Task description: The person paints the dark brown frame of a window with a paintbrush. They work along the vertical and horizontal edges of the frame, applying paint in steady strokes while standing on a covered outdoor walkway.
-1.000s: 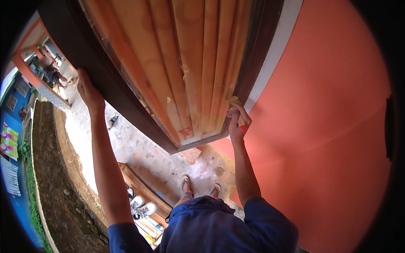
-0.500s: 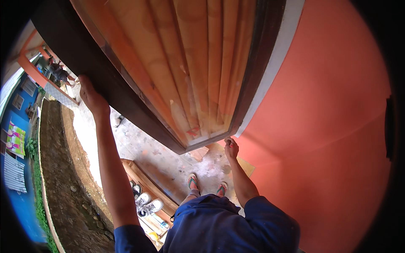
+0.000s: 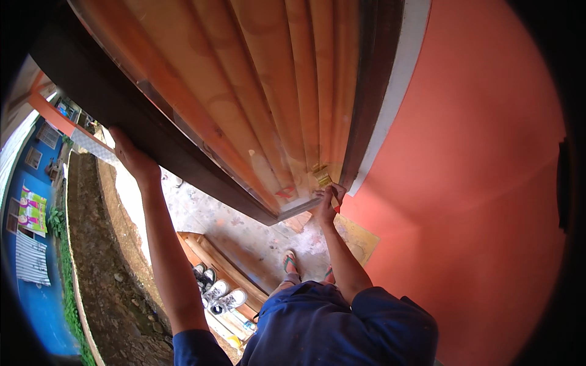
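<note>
Before me stands a window (image 3: 244, 116) of glass in a dark wooden frame (image 3: 165, 137), with orange folded curtain behind the pane. My left hand (image 3: 135, 160) grips the frame's left edge, its fingers partly hidden along the outer side. Low at the right corner, my right hand (image 3: 328, 204) is closed around a paintbrush (image 3: 322, 175). The brush has pale yellowish bristles and a red-tipped handle. Its bristles point up and lie against or just in front of the lower glass; I cannot tell which. A small red patch (image 3: 285, 193) shows on the pane nearby.
An orange-red wall (image 3: 464, 165) rises on the right. Below, a wooden bench or rack (image 3: 223, 259) holds several shoes (image 3: 229, 300). My sandalled feet (image 3: 290, 262) stand on a stained floor (image 3: 238, 241). Left lie a dirt ditch (image 3: 116, 262) and a blue wall (image 3: 36, 305).
My right hand has risen from below the frame's lower corner to the glass, and the paintbrush has come into sight. My left hand stays on the frame. The view has shifted slightly.
</note>
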Demonstrator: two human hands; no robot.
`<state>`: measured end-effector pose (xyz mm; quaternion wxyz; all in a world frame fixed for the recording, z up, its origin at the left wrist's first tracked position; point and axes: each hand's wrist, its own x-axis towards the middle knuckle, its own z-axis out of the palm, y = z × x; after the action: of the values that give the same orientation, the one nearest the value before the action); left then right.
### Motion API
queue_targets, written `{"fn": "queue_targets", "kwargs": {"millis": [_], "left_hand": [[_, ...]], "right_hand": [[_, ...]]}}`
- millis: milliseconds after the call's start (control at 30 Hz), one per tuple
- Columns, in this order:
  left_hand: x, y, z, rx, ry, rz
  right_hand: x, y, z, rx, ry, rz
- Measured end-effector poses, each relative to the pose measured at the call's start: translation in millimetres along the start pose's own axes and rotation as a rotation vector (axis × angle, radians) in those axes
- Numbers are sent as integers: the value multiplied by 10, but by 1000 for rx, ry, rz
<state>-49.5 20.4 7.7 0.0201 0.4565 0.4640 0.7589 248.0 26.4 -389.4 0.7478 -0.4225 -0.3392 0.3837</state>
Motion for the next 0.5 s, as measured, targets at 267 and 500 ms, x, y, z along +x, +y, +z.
{"fn": "queue_targets", "kwargs": {"millis": [267, 500], "left_hand": [[31, -82, -72, -36, -19, -26], [11, -75, 10, -28, 2, -31]], "right_hand": [[-31, 111, 198, -70, 16, 246], [-327, -1076, 855, 94, -160, -266]]}}
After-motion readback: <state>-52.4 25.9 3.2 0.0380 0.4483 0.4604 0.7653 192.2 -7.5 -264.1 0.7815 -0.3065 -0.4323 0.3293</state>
